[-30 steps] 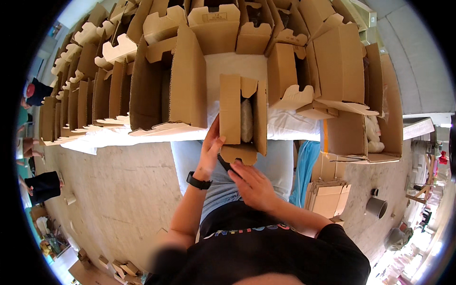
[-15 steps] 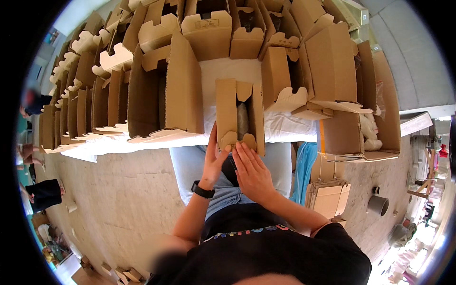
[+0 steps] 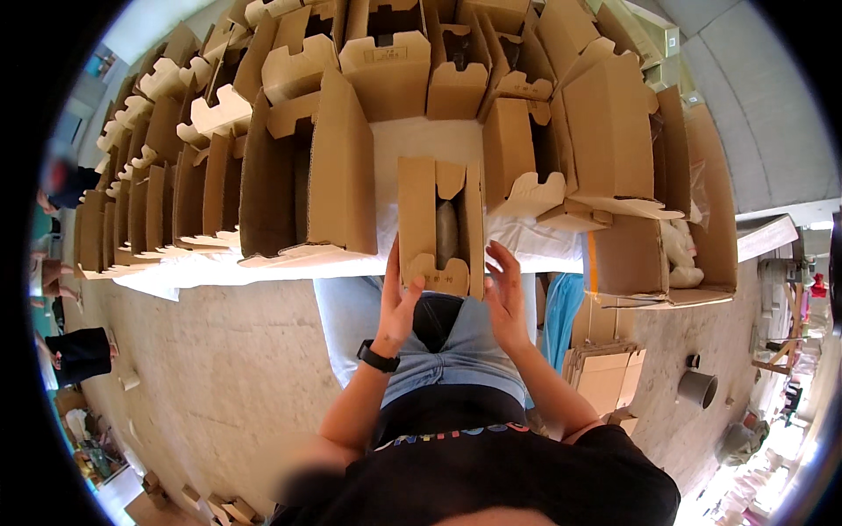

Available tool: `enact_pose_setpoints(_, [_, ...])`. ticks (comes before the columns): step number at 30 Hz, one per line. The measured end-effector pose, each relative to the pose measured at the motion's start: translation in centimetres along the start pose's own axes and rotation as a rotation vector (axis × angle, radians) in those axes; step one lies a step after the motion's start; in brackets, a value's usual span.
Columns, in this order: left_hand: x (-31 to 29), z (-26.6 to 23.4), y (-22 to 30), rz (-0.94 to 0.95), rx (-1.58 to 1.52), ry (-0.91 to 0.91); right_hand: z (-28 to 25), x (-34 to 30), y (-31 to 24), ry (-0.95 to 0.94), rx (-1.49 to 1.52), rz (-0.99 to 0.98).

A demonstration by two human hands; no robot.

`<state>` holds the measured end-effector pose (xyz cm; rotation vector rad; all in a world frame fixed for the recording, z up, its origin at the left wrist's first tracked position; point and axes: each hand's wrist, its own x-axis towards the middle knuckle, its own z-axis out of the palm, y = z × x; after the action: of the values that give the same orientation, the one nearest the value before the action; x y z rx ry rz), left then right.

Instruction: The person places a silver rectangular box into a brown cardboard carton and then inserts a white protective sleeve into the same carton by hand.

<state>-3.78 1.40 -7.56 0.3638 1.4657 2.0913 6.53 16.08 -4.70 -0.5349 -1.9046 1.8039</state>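
Note:
A small open cardboard box (image 3: 417,219) stands at the near edge of the white-covered table (image 3: 425,140), right in front of me. Inside its slot sits a greyish, rounded item (image 3: 447,232), perhaps wrapped in clear plastic; its kind cannot be made out. My left hand (image 3: 399,307) grips the box's near left corner, thumb on the front face and fingers along the side. Close to the right side of the box, my right hand (image 3: 506,302) is open, its fingers apart and curved, holding nothing.
Rows of open cardboard boxes (image 3: 346,167) fill the table's left and back, with more boxes (image 3: 614,131) on the right. A larger box (image 3: 627,263) at right holds white bagged items (image 3: 682,254). Flattened cardboard (image 3: 605,377) and a grey bucket (image 3: 697,388) are on the floor.
My right hand has come off the front of the box and moved to its right side, fingers spreading. The front flap now lies uncovered, while my left hand stays at the left corner.

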Motion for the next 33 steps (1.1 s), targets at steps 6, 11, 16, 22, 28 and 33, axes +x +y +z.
enact_pose_setpoints(6, [-1.1, 1.4, -1.3, 0.291, 0.323, 0.331, 1.2, 0.5, 1.6, -0.129, 0.137, 0.160])
enact_pose_setpoints(11, [-3.3, 4.9, -0.2, 0.386, 0.760, 0.279, 2.5, 0.4, 1.0, -0.130, 0.151, 0.156])
enact_pose_setpoints(16, [-2.7, 6.1, -1.0, 0.373, 0.721, 0.454, 2.9, -0.6, 0.3, -0.138, 0.108, 0.163])
enact_pose_setpoints(22, [-2.0, 5.2, 0.8, 0.339, 0.643, 0.447, 2.0, -1.3, -0.2, -0.095, 0.057, 0.172])
enact_pose_setpoints(28, [-5.5, 0.1, 4.4, 0.471, 0.579, 0.173, -1.6, -1.3, 0.7, 0.085, 0.019, 0.249])
enact_pose_setpoints(33, [-9.8, -4.9, 8.8, 0.604, 0.465, -0.013, -4.4, 0.7, 7.7, 0.068, -0.259, 0.182])
